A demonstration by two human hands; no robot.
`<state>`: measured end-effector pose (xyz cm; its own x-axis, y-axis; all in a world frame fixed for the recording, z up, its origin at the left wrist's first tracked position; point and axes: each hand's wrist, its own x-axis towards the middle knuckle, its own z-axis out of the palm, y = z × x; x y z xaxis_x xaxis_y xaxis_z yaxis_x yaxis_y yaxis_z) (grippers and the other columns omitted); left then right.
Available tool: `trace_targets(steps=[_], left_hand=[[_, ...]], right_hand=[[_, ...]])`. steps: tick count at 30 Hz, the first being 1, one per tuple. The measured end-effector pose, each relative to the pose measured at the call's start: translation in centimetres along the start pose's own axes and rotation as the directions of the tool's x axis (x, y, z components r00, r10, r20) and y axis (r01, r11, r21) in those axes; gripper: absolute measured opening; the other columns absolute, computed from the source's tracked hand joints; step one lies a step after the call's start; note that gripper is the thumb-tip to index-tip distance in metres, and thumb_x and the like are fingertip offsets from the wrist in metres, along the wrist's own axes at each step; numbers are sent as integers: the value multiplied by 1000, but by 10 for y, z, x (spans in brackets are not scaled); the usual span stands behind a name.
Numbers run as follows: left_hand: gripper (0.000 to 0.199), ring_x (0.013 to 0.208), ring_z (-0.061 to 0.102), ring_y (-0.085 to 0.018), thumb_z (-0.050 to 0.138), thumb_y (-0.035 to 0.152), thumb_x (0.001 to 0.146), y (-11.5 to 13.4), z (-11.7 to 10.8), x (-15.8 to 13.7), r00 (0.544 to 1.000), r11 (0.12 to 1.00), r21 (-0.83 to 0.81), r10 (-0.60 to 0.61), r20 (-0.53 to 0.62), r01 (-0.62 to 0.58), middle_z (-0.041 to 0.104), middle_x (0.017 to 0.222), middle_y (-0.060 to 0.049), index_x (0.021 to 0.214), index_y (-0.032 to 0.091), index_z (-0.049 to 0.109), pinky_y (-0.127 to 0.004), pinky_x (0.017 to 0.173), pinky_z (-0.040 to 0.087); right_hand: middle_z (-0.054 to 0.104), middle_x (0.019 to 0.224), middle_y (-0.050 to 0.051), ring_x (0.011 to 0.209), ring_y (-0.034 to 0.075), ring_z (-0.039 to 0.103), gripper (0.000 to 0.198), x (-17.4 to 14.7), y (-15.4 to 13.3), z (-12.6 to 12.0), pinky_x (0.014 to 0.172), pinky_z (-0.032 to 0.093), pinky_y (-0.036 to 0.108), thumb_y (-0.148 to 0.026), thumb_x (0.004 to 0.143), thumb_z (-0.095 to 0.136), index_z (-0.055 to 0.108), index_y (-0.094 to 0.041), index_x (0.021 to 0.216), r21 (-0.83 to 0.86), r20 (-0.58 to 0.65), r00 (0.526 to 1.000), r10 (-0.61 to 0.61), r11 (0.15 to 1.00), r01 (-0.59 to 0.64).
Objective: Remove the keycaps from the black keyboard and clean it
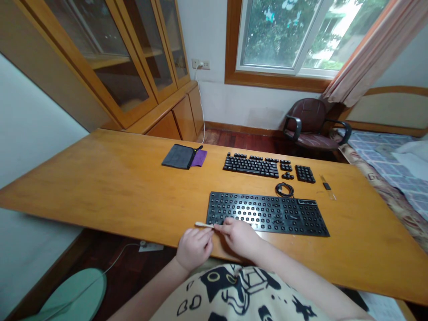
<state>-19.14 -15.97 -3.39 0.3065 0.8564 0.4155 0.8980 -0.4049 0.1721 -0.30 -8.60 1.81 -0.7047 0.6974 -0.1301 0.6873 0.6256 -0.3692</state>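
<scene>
A thin, pale cotton swab (203,224) points left over the front left corner of the keyboard base (267,213). My right hand (241,237) pinches the swab near its right end, fingers closed over the base's front edge. Just below the swab, my left hand (194,248) is closed with curled fingers, its fingertips close to those of the right. Whatever sits between the left fingers is hidden. The black base lies flat with its keycaps off, showing rows of small square switch posts. Its coiled cable (284,190) rests behind it.
Removed black keycaps (251,166) lie in keyboard order at the table's far side, with a number-pad block (304,174) to their right. A grey cloth pouch (179,156) and purple cloth (199,158) are at back left. A small wire-ended tool (327,186) lies right. Beyond stands an armchair (309,120).
</scene>
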Motion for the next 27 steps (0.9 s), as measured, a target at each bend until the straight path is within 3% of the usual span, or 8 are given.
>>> trace_targets(steps=[3, 5, 10, 15, 20, 24, 27], left_hand=[[26, 68, 62, -17, 48, 17, 81, -1, 1, -1, 1000, 1000, -11, -13, 10, 13, 71, 104, -5, 94, 20, 69, -32, 61, 45], [25, 70, 63, -17, 48, 17, 82, -1, 2, -3, 1000, 1000, -23, -18, 11, 18, 70, 106, -4, 95, 21, 69, -32, 62, 45], [24, 71, 63, -16, 49, 17, 81, -2, 3, -4, 1000, 999, -43, -24, 8, 24, 70, 106, -4, 94, 20, 69, -33, 64, 45], [24, 71, 64, -16, 49, 17, 81, -1, 2, -3, 1000, 999, -40, -24, 9, 24, 70, 107, -4, 94, 20, 69, -33, 63, 44], [22, 70, 63, -16, 50, 17, 81, -1, 5, -4, 1000, 999, -37, -28, -8, 28, 71, 105, -3, 91, 20, 69, -33, 63, 44], [22, 69, 63, -16, 51, 17, 79, -2, 8, -5, 999, 999, -41, -33, -38, 31, 71, 104, -3, 90, 21, 70, -32, 62, 44], [22, 69, 64, -16, 51, 17, 79, -2, 9, -5, 998, 998, -54, -35, -46, 32, 71, 103, -2, 90, 21, 70, -32, 62, 44]], right_hand=[[61, 97, 5, 77, 14, 60, 43, -6, 7, 2, 65, 43, 22, -21, 92, 36, 50, -30, 131, 18, -107, 974, 201, 980, -200], [61, 95, 6, 74, 14, 60, 43, -12, 11, 3, 64, 43, 22, -20, 92, 35, 51, -28, 131, 20, -116, 944, 308, 951, -308], [62, 91, 3, 78, 14, 61, 38, -20, 17, 4, 69, 44, 22, -22, 92, 37, 58, -31, 123, 132, -56, 983, 177, 977, -169], [61, 94, 6, 79, 15, 60, 41, -14, 19, 0, 67, 43, 23, -21, 93, 35, 54, -27, 128, 80, -143, 928, 344, 939, -335], [64, 93, 4, 80, 14, 61, 39, -11, 14, -5, 68, 42, 22, -23, 92, 39, 56, -32, 126, 93, 8, 992, 124, 988, -125], [66, 95, 4, 85, 16, 60, 38, -9, 36, -17, 73, 42, 24, -22, 94, 37, 58, -31, 123, -23, -133, 980, 149, 988, -153], [67, 91, 5, 86, 18, 59, 35, -4, 58, -25, 77, 42, 27, -25, 95, 37, 65, -31, 115, -107, -174, 978, 111, 986, -131]])
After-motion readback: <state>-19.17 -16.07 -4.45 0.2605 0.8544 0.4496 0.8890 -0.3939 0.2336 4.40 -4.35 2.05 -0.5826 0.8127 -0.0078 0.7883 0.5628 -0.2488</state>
